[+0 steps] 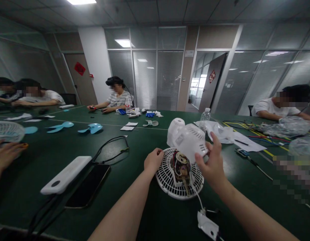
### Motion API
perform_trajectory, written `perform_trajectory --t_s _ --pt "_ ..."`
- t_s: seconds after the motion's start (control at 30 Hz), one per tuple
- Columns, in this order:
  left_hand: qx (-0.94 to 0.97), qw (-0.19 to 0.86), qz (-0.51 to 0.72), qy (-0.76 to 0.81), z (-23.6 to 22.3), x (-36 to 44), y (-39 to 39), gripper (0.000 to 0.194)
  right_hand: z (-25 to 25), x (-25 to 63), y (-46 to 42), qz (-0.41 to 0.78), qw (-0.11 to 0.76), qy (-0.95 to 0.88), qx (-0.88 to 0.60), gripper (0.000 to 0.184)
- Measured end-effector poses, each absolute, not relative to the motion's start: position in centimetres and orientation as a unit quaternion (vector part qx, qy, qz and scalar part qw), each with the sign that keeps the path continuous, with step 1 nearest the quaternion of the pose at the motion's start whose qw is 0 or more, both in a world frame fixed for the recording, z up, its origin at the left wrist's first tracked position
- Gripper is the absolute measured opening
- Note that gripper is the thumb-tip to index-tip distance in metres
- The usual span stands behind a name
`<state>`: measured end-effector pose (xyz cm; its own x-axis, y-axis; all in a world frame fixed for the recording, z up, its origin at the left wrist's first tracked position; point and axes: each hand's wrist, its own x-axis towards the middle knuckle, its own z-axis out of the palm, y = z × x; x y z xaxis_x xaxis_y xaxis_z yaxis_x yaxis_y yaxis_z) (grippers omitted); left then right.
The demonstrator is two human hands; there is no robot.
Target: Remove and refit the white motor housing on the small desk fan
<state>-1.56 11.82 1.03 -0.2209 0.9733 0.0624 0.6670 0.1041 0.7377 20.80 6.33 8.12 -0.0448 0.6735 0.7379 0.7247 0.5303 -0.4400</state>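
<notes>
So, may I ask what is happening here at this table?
The person's right hand holds a white vented cover over a round white grille; the left hand is at the grille's left edge. Motor-like parts lie exposed on the grille. Another white part stands behind the cover, and a white cord runs toward a small white piece nearby.

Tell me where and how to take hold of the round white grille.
I'd grip the round white grille by its outer rim from the lower left: it lies roughly flat, its edge bare there, while exposed motor parts fill the middle and a white cable crosses the lower right.
</notes>
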Motion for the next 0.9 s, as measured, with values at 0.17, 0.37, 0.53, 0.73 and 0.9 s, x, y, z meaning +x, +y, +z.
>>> perform_trajectory --t_s 0.17,0.37,0.53,0.73,0.9 --pt "0.563 0.235 0.343 0.715 0.7 -0.9 11.7 0.032 5.8 21.8 3.4 -0.212 0.361 -0.769 -0.483 0.083" --pt "0.556 0.243 0.356 0.710 0.5 -0.4 11.7 0.031 6.0 20.8 3.1 -0.234 0.261 -0.786 -0.510 0.075" --pt "0.560 0.247 0.358 0.705 0.4 -0.3 11.7 0.032 6.2 21.2 3.0 -0.208 0.254 -0.801 -0.500 0.082" --pt "0.562 0.250 0.359 0.702 0.2 -0.3 11.9 0.032 6.1 21.9 3.1 -0.158 0.255 -0.827 -0.475 0.080" --pt "0.563 0.251 0.358 0.701 0.2 -0.3 12.0 0.031 6.4 22.6 3.3 -0.129 0.251 -0.850 -0.444 0.077"
